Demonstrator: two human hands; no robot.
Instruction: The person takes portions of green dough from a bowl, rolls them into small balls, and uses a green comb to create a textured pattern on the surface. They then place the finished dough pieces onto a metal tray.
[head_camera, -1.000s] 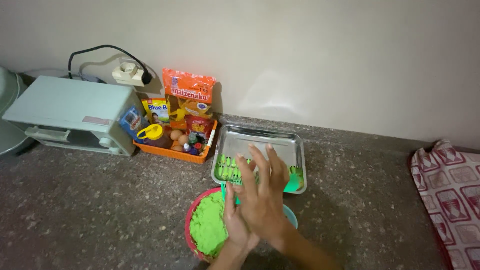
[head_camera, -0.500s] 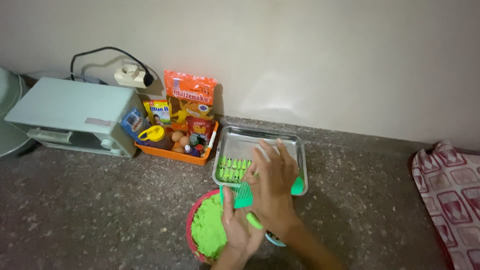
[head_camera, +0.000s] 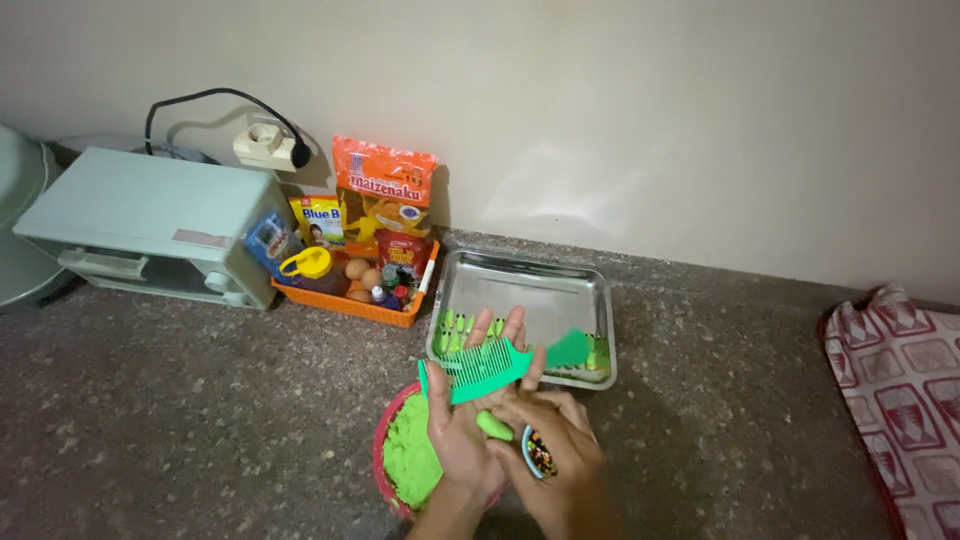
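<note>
A green comb (head_camera: 487, 366) lies flat across the spread fingers (head_camera: 486, 328) of the left hand (head_camera: 462, 430). Just below them, the right hand (head_camera: 553, 447) pinches a small green dough piece (head_camera: 494, 426) (thumb and forefinger pressed together), above the red bowl (head_camera: 380, 455).

My left hand (head_camera: 462, 432) lies open, palm up, with a green plastic comb (head_camera: 487, 368) across its fingers. My right hand (head_camera: 550, 440) pinches a small green dough roll (head_camera: 494, 425) beside a red bowl of green dough (head_camera: 402, 462).
</note>
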